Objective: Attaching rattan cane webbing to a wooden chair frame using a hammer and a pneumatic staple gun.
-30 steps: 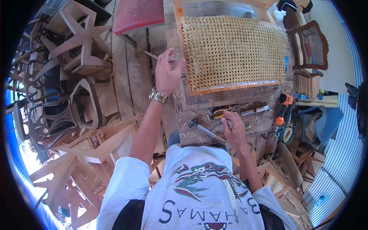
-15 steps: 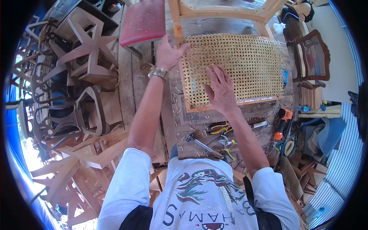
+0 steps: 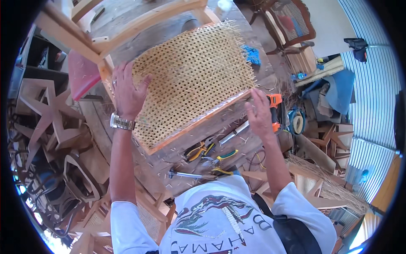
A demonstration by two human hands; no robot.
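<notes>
A sheet of woven cane (image 3: 192, 80) covers a pale wooden seat frame (image 3: 160, 148) on the plank worktable (image 3: 158, 161). My left hand (image 3: 129, 91), fingers extended, rests on the frame's left side and the cane's edge. My right hand (image 3: 260, 112), fingers slightly bent and apart, touches or hovers at the front right corner. Below the frame lie yellow-black pliers (image 3: 194, 151), green-handled pliers (image 3: 226, 155), a hammer (image 3: 186, 174) and a long metal tool (image 3: 232, 133). An orange power tool (image 3: 275, 100) is partly behind my right hand.
A red padded seat (image 3: 82, 74) and star-shaped wooden bases (image 3: 48, 114) stand at left. A cane-backed chair (image 3: 287, 21) stands at upper right, above blue sheets (image 3: 336, 93) beside a corrugated wall (image 3: 370, 122). A blue cloth (image 3: 251, 55) lies by the cane.
My right hand went from the tools up onto the cane, then right to the frame's corner. My left hand stays at the left side. The view has turned, so the frame appears slanted.
</notes>
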